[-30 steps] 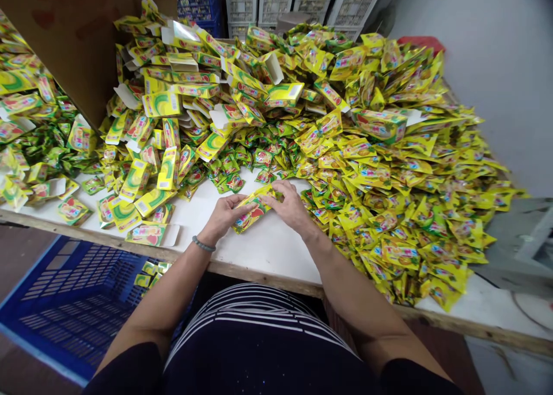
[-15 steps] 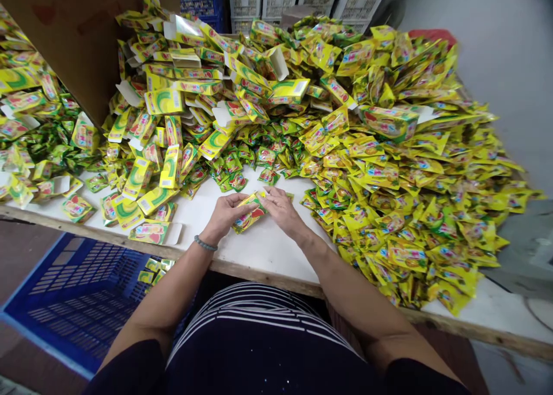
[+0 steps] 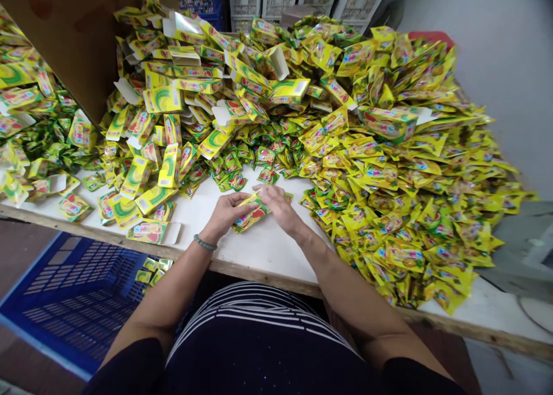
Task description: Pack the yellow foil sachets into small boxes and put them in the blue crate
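A small yellow, green and red printed carton [image 3: 252,217] is held low over the white table, in front of my body. My left hand [image 3: 227,213] grips its left side, with the thumb across the printed face. Fingers of my right hand [image 3: 279,207] are bent over the carton's upper right end, covering it. Whether a flap or a packet lies under them is hidden. Just beyond my hands lie small green packets [image 3: 233,181]. A beaded bracelet circles my left wrist.
Printed cartons [image 3: 168,164], several with open flaps, are heaped ahead on the left. Yellow packets [image 3: 397,211] make a large pile on the right. A blue crate [image 3: 60,303] stands below the table's wooden edge [image 3: 268,273]. A brown cardboard panel [image 3: 90,44] rises at the left.
My right hand has shifted slightly left over the carton's end, its fingers more bent. My left hand and the carton have hardly moved.
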The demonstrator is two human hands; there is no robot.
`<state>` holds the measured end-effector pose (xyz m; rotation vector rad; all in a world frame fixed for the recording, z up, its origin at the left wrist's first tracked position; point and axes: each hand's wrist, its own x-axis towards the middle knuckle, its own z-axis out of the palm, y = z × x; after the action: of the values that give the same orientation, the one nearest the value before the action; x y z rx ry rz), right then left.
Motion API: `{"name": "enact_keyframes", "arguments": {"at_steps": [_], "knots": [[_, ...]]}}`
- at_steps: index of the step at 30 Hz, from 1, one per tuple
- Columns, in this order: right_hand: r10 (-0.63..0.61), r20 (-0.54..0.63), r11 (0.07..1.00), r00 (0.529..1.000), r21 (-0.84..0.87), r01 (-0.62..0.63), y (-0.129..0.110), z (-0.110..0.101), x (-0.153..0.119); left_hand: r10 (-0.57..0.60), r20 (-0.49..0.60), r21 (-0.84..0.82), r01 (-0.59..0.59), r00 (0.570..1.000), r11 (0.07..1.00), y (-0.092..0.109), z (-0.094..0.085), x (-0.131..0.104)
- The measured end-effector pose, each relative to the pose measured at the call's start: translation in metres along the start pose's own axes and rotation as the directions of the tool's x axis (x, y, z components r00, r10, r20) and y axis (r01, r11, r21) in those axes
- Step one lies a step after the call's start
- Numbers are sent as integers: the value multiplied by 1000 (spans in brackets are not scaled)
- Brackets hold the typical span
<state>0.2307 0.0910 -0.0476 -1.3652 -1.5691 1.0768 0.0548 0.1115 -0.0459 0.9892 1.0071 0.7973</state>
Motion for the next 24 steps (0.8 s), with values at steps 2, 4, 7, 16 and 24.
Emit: {"name": "enact_keyframes", "arguments": {"at_steps": [2, 4, 7, 16, 24], "knots": [[-26, 8, 998, 1000, -55, 26, 0, 2, 0, 31, -2, 30, -31, 1000, 999, -1, 0, 0], [-43, -8, 997, 999, -63, 43, 2, 2, 0, 50, -12, 17, -50, 999, 999, -2, 1, 0], [-71, -161, 997, 984, -4, 71, 5, -1, 0, 68, -57, -63, -72, 996, 995, 0, 2, 1], [49, -122, 914, 991, 406, 5, 9, 12, 1, 181, -10, -80, -181, 983, 980, 7, 5, -4], [33, -125, 915, 992, 403, 21, 6, 23, -4, 208, -17, -69, -208, 978, 976, 1, -2, -2]]}}
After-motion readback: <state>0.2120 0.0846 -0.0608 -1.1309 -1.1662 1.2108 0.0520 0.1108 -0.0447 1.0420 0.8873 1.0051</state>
